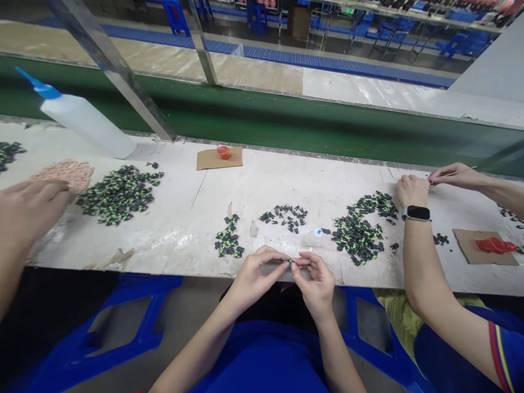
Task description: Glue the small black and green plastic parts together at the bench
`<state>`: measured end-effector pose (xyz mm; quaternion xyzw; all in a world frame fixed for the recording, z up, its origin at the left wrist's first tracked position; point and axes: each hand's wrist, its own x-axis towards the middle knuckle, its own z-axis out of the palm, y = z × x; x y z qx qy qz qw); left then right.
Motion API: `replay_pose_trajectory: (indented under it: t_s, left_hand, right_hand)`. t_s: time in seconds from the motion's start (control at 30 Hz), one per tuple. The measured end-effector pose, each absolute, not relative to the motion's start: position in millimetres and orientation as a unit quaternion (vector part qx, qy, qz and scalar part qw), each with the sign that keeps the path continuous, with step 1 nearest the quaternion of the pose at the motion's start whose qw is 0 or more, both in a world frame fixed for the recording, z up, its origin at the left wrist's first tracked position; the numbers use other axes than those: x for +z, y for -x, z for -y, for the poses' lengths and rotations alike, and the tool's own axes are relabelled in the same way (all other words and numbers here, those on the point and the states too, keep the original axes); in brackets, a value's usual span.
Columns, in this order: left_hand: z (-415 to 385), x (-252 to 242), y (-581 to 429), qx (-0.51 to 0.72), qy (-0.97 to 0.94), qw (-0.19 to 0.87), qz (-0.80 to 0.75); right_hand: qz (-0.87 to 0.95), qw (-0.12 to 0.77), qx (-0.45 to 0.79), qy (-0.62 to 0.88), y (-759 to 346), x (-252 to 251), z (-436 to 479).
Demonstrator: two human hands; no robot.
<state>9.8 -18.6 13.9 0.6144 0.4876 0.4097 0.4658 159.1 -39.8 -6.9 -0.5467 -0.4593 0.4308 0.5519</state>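
Note:
My left hand [257,271] and my right hand [314,279] meet at the near edge of the white bench [184,224], fingertips pinched together on one small black-and-green part [290,262]. Just beyond my left hand lies a small heap of the same parts [228,240]. A looser scatter of dark parts [286,216] sits further back. To the right of my right hand is a bigger pile [360,229], with a small white bottle [314,237] lying beside it.
A co-worker's arm with a black watch [416,213] reaches in at right, holding a thin stick [458,172], near cardboard with red paste [495,245]. Another person's hand [28,210] rests at left by a large parts pile [118,194], pink pieces [63,173] and a squeeze bottle [82,117]. A red cup [223,152] sits on cardboard.

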Motion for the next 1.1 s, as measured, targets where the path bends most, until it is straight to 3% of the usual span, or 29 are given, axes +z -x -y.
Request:
replay_pose_trajectory:
  t_s: [0.3, 0.6, 0.97, 1.1]
  left_hand:
    - [20.5, 10.8, -14.1, 0.399, -0.567, 0.494, -0.524]
    - [22.7, 13.2, -17.1, 0.385, -0.567, 0.49, -0.539]
    - [24.8, 15.8, -23.1, 0.348, -0.656, 0.44, -0.506]
    - [19.4, 15.3, -8.2, 0.332, -0.683, 0.355, -0.545]
  right_hand:
    - [0.539, 0.524, 0.387, 0.534, -165.6, -10.5, 39.8]
    - [0.544, 0.507, 0.424, 0.517, -171.6, -6.1, 38.5]
    - [0.515, 0.526, 0.427, 0.526, -179.8, -6.4, 42.0]
    - [0.53, 0.538, 0.333, 0.565, -208.9, -5.0, 38.1]
